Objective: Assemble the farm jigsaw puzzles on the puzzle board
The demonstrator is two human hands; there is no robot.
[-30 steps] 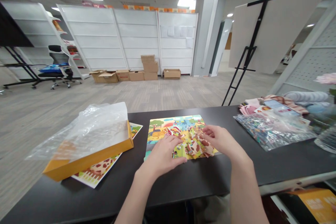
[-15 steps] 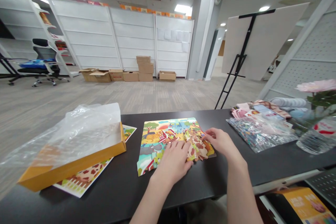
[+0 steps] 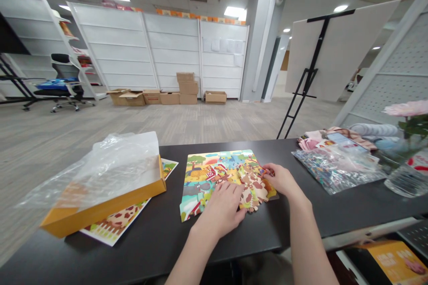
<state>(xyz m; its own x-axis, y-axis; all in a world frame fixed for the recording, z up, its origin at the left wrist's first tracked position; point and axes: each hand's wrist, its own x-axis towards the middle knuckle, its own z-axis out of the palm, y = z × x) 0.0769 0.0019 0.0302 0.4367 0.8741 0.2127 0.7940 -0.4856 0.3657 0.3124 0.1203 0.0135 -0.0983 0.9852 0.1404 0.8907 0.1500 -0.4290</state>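
A colourful animal jigsaw puzzle [image 3: 214,173] lies on the black table [image 3: 254,236] in front of me, its right part buckled and loose. My left hand [image 3: 222,207] rests flat on the puzzle's lower middle, fingers stretched out. My right hand [image 3: 281,179] sits at the puzzle's right edge with its fingers curled onto the giraffe-patterned pieces [image 3: 254,187]. Whether it grips a piece I cannot make out.
An orange box lid [image 3: 103,209] with a clear plastic bag [image 3: 110,164] over it lies left, on a printed sheet [image 3: 117,227]. Right: a bag of puzzle pieces [image 3: 334,167], folded cloths [image 3: 337,138], a glass vase with a pink flower [image 3: 406,173]. An easel [image 3: 301,93] stands behind.
The puzzle has been pressed flatter; its raised right part has sunk. My left hand slid down to the lower middle, my right hand moved to the right edge. The view shifted slightly.
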